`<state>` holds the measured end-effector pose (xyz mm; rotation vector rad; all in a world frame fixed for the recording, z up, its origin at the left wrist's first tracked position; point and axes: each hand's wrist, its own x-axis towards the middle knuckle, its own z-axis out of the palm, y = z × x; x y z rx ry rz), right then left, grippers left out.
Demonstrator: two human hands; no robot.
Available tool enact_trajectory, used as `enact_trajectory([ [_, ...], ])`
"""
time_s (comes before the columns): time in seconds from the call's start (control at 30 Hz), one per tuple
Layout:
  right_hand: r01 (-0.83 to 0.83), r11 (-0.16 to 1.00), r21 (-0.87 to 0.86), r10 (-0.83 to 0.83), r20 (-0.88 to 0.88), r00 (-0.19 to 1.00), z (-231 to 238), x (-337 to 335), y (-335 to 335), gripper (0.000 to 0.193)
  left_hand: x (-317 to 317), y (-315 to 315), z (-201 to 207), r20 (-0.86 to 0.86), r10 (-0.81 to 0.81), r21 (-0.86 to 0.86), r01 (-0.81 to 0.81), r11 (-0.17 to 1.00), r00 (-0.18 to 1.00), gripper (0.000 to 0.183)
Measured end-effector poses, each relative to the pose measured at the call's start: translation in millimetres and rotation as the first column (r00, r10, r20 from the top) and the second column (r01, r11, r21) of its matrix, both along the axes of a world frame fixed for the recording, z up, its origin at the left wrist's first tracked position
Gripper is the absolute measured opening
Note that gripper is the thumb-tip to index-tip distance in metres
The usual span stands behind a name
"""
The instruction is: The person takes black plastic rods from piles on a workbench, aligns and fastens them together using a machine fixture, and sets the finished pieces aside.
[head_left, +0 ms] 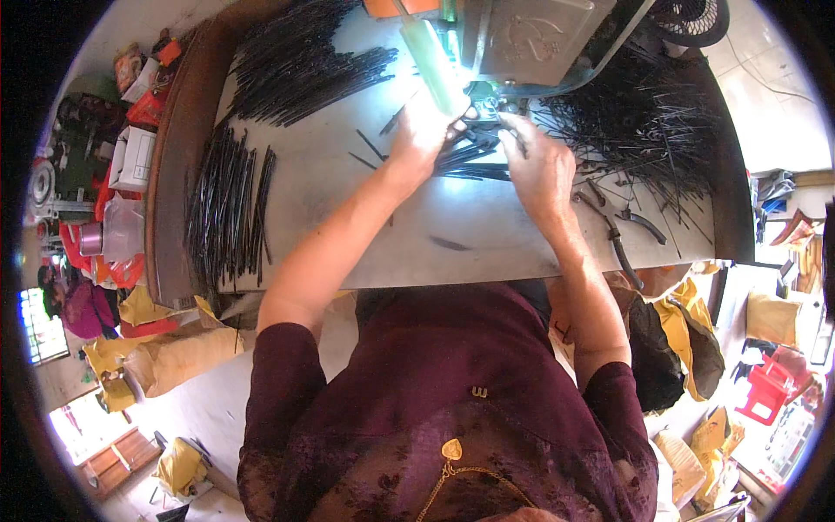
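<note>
Both my hands work close together under a bright light at the far middle of the table. My left hand [422,130] is closed, its fingertips at a small metal fixture [484,111]; a pale green tube-shaped handle [432,68] partly covers it. My right hand [541,165] has its thumb and fingers bent together at the fixture's right side. What either hand pinches is too small and glare-lit to make out. Several thin black rods [474,165] lie between and just below the hands.
Black rods are stacked at the far left [304,74] and near left [228,204]; a tangled heap [635,113] fills the right. Pliers [619,228] lie beside my right forearm. A metal machine housing [531,39] stands behind the hands, a small fan [691,19] farther right.
</note>
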<state>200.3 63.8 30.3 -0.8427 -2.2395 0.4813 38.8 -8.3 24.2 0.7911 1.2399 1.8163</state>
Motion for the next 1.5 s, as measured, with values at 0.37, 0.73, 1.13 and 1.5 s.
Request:
enact_trajectory([
  [0.37,0.083,0.991,0.104,-0.098,0.146,0.984,7.9,-2.3,-11.1,0.027,13.5,-0.6,14.1,0.124,-0.009,-0.147,0.027,0.989,0.992,0.023],
  [0.73,0.070,0.992,0.106,-0.087,0.163,0.983,4.5,-3.0,-11.0,0.030,8.7,-0.7,11.6,0.260,-0.109,-0.064,0.130,0.989,0.959,0.025],
  [1.13,0.043,0.999,0.019,-0.046,0.254,0.966,-2.7,-4.5,-11.7,0.024,-17.4,1.9,-53.4,-0.329,0.001,-0.118,-0.042,0.992,0.944,0.038],
  [1.5,0.044,0.998,-0.039,-0.040,0.101,0.994,7.3,11.2,-11.2,0.043,-5.4,16.0,-5.7,0.150,-0.128,-0.205,0.158,0.966,0.980,0.036],
])
